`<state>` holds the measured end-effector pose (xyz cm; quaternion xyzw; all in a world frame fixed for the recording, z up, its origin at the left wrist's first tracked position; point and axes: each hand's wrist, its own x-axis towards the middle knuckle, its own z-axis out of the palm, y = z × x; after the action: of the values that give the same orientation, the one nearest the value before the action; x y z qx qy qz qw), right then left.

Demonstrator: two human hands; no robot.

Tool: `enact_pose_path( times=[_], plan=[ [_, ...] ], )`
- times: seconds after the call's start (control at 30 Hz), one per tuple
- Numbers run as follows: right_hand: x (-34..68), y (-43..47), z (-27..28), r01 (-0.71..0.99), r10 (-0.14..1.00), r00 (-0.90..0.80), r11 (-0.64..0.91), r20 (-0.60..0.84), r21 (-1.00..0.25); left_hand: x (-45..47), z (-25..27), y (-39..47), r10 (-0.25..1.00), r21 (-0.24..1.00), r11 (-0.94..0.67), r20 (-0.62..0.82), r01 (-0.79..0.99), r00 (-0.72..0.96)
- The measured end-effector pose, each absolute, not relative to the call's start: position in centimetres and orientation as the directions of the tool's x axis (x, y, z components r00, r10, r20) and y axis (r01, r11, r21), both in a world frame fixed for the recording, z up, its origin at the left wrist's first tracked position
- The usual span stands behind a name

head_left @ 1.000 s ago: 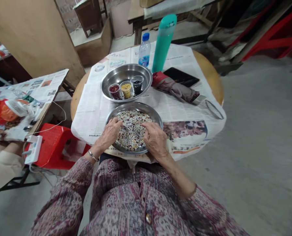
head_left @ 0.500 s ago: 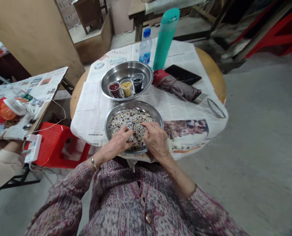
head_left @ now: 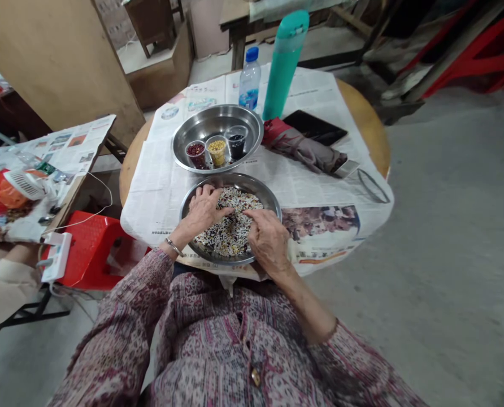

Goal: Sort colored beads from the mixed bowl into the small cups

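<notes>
A person's left hand (head_left: pixel 201 212) lay over the left side of a steel basin (head_left: pixel 272 199) of mixed grains (head_left: pixel 230 237), fingers apart. The right hand (head_left: pixel 269 237) was at the opposite side, index finger extended and the others curled; whether it pinched any grain could not be told. The basin sat at the near edge of a newspaper-covered table (head_left: pixel 374 127). Just beyond, 3 clear cups (head_left: pixel 217 152) of red, yellow and black contents stood in a 2nd basin (head_left: pixel 201 127), near a blue-capped bottle (head_left: pixel 249 85).
</notes>
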<state>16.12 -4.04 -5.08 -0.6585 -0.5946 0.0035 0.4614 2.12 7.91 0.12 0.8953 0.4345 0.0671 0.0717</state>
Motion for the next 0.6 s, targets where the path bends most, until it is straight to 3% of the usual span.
enact_pose_path(
  times=[0.07,0.27,0.5,0.6],
  plan=[
    [16.1,-4.1,-5.0,0.78,0.786,0.294,0.132,0.544,-0.612,2.3,-0.1,7.8,0.769,0.206,-0.626,0.003,0.752,0.64],
    [16.1,-4.0,-5.1,0.764,0.781,0.304,0.142,0.545,-0.629,2.0,-0.2,6.2,0.562,0.426,-0.73,-0.071,0.535,0.824],
    [16.1,-4.1,-5.3,0.743,0.768,0.322,0.158,0.554,-0.651,-0.6,0.7,2.1,0.343,0.534,-0.784,-0.051,0.316,0.938],
    [16.1,-4.1,-5.2,0.739,0.772,0.319,0.16,0.549,-0.654,-0.5,0.8,1.4,0.283,0.504,-0.814,-0.088,0.288,0.955]
  ],
)
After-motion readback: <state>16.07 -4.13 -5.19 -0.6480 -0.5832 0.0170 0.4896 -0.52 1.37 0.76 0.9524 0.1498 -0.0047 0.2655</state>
